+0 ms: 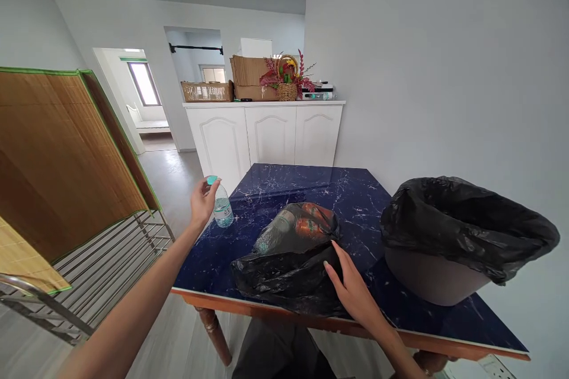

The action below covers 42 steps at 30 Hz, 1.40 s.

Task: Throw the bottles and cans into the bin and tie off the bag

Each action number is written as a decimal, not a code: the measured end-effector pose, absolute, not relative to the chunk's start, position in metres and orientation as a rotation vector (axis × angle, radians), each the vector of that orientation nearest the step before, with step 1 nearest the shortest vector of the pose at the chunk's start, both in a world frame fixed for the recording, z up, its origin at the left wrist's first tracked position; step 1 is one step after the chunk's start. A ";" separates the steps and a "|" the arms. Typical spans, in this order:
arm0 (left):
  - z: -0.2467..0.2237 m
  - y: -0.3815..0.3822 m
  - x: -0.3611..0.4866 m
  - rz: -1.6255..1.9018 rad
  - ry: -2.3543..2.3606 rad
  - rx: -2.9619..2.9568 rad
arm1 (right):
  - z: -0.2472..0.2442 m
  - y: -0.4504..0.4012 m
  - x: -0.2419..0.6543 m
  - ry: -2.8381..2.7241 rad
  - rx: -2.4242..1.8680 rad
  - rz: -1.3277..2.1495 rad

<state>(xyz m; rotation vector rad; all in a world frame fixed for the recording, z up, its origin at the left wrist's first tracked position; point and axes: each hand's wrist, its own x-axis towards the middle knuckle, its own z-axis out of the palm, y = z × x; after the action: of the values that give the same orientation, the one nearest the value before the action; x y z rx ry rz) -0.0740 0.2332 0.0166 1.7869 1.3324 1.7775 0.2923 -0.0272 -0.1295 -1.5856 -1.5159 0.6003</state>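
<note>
At the table's left edge, my left hand [203, 200] pinches the teal cap of a clear plastic bottle [223, 210], which stands upright or nearly so. Near the front edge lies a black plastic bag [288, 278], its mouth toward me. Through its thin film show orange-red cans or bottles [311, 222] and a pale bottle [282, 225]. My right hand [351, 287] is at the right side of the bag's mouth, thumb and forefinger at the rim holding the film; its other fingers are hidden.
A bin [438, 275] lined with a black bag stands on the right of the blue marble-patterned table [311, 180]. Behind is a white cabinet [273, 136] bearing cardboard boxes [251, 77] and a flower basket [287, 90]. A metal rack [128, 249] stands at the left.
</note>
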 end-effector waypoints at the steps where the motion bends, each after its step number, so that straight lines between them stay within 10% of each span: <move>1: 0.015 0.237 -0.073 1.770 1.329 1.793 | -0.129 -0.027 0.292 -1.517 -1.588 0.606; 19: 0.012 0.149 -0.057 1.736 1.490 2.206 | -0.125 -0.030 0.290 -1.478 -1.636 0.667; 26: -0.040 0.014 0.005 0.534 0.705 2.721 | -0.127 -0.028 0.289 -1.522 -1.630 0.606; 42: -0.078 0.115 0.005 0.748 1.591 3.040 | -0.127 -0.034 0.282 -1.634 -1.741 0.570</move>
<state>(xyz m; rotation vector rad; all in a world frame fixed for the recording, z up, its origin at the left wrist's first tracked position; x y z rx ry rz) 0.0053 0.1149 -0.0778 3.0398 1.5911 0.7475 0.2822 -0.0338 -0.1269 -1.7407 -1.6342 0.5699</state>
